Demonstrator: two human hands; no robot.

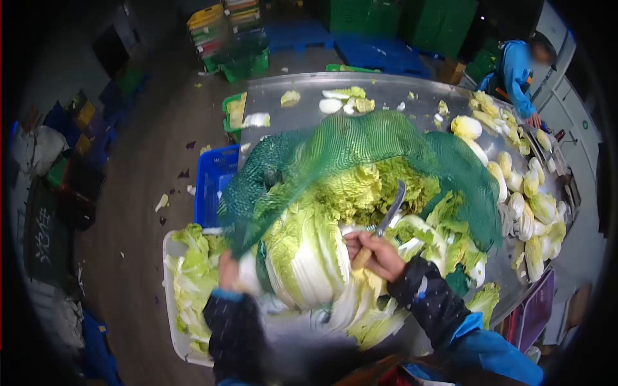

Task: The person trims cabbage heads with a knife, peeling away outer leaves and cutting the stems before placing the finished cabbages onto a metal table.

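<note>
My right hand is closed around the yellowish handle of a knife, its curved blade pointing up and away. Right beside that hand stands a large napa cabbage, with white ribs and pale green leaves. Behind it, more leafy cabbages show under a green mesh bag spread over the table. My left hand is at the cabbage's left side, close to the hanging edge of the mesh; motion blurs its fingers. Loose outer leaves lie below my right hand.
A white tub full of leaves stands at the left, near a blue crate. Trimmed cabbages are heaped along the right of the metal table. Another person in blue works at the far right.
</note>
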